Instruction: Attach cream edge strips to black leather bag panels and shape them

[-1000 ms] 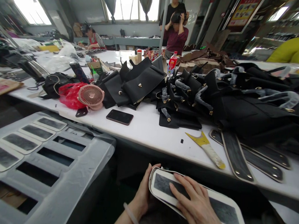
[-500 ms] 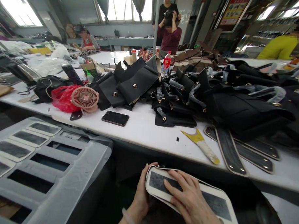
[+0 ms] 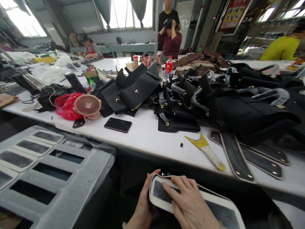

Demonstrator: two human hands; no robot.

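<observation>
A long white-rimmed bag panel [image 3: 162, 199] with rounded corners and a dark rectangular middle lies tilted at the bottom centre. Dark material adjoins it below and to the right, partly in shadow. My left hand [image 3: 142, 207] is closed round the panel's left end, thumb side along the edge. Stretched out flat over the panel's upper face, my right hand [image 3: 193, 206] presses on it with fingers apart, covering part of the dark middle. A small shiny piece shows just beyond the left end, too small to name.
A grey rack [image 3: 72, 192] at left carries several similar white-rimmed panels [image 3: 32, 147]. On the white table [image 3: 146, 141] lie a phone [image 3: 117, 125], a pink fan [image 3: 87, 106], a yellow-and-white scraper-like tool [image 3: 206, 151], dark straps [image 3: 237, 157] and heaped black bags [image 3: 247, 111]. Other people are farther back.
My right hand's fingers have shifted slightly left across the panel. Hands and panel sit a little lower in the view. The left hand keeps its grip on the end.
</observation>
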